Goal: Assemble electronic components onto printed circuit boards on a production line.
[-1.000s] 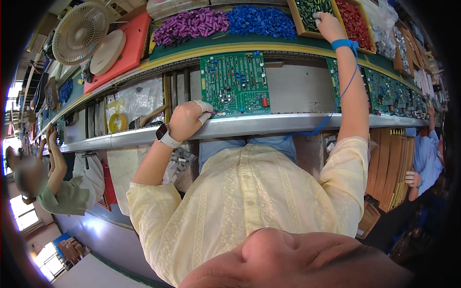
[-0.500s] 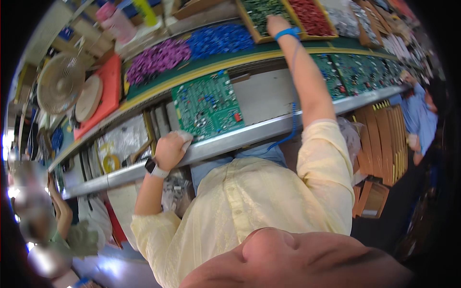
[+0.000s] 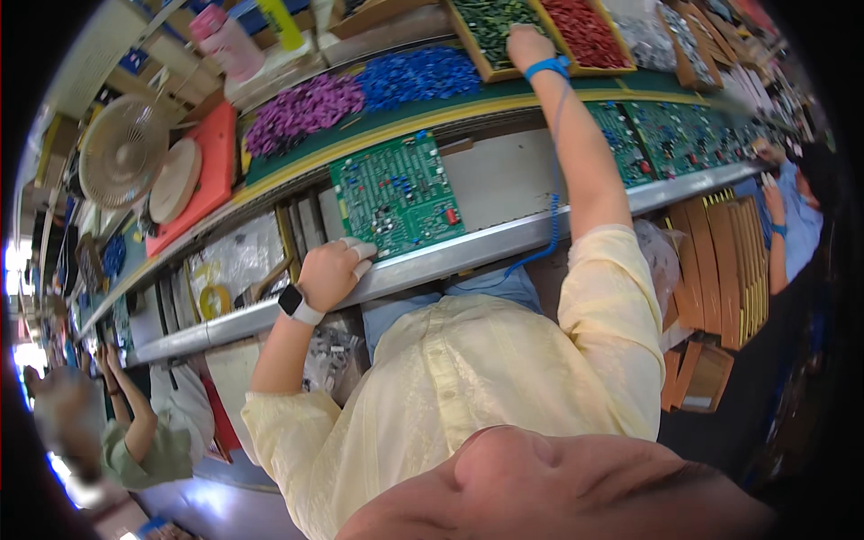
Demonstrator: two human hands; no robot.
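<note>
My right hand [image 3: 529, 47], a blue strap on its wrist, reaches far forward into a cardboard box of small green parts [image 3: 493, 22]. Its fingers are curled down among the parts, and whatever they pinch is hidden. At the near left corner of a green circuit board [image 3: 396, 193] is my left hand [image 3: 331, 277], white covers on its fingertips. Those fingers are bent together over the metal rail [image 3: 423, 258]; what they hold, if anything, is unclear. The board lies at the rail, populated with small components and a red block.
Piles of purple parts [image 3: 301, 112] and blue parts [image 3: 418, 76] lie left of the boxes. A box of red parts [image 3: 585, 31] adjoins the green one. More circuit boards [image 3: 688, 139] line the rail rightward. A fan [image 3: 124, 153] stands left. Co-workers are at both sides.
My right hand stays in the green-parts box with a slight shift. My left hand's fingers have turned, showing more of their white covers. The co-worker at right has raised a hand toward the rail.
</note>
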